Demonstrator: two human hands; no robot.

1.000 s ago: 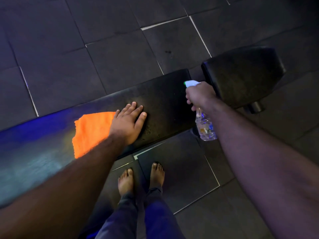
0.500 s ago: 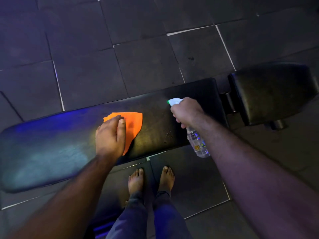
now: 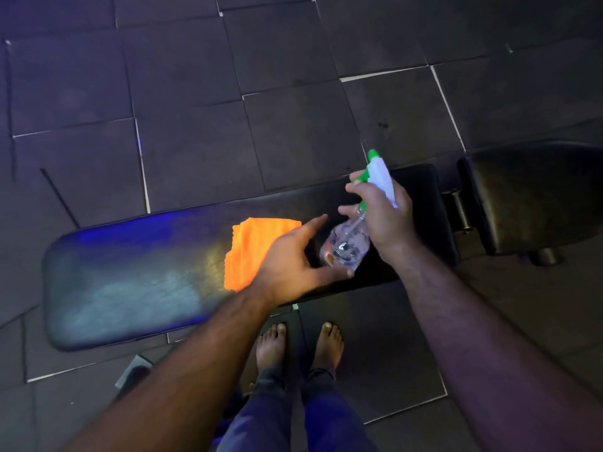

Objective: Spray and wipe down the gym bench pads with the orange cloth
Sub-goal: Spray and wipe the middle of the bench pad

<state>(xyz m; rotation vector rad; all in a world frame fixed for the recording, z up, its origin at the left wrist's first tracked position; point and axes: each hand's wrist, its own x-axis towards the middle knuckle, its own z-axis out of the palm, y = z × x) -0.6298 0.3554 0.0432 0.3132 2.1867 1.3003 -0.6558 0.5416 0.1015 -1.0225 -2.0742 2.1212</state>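
Hands meet over the long black padded bench back pad (image 3: pixel 137 275), seen from above. Your right hand (image 3: pixel 380 216) grips the neck of a clear plastic spray bottle w/ white-and-green trigger head (image 3: pixel 346 244), tilted, nozzle pointing far. Your left hand (image 3: pixel 293 259) is spread, fingers and thumb cupping the bottle's base; contact unclear. Bright orange folded cloth (image 3: pixel 251 249) lies flat on the pad, just left of that hand. Smaller black seat pad (image 3: pixel 535 197) sits right. Bare feet (image 3: pixel 300 347) stand near, on dark floor tiles (image 3: pixel 195 141).
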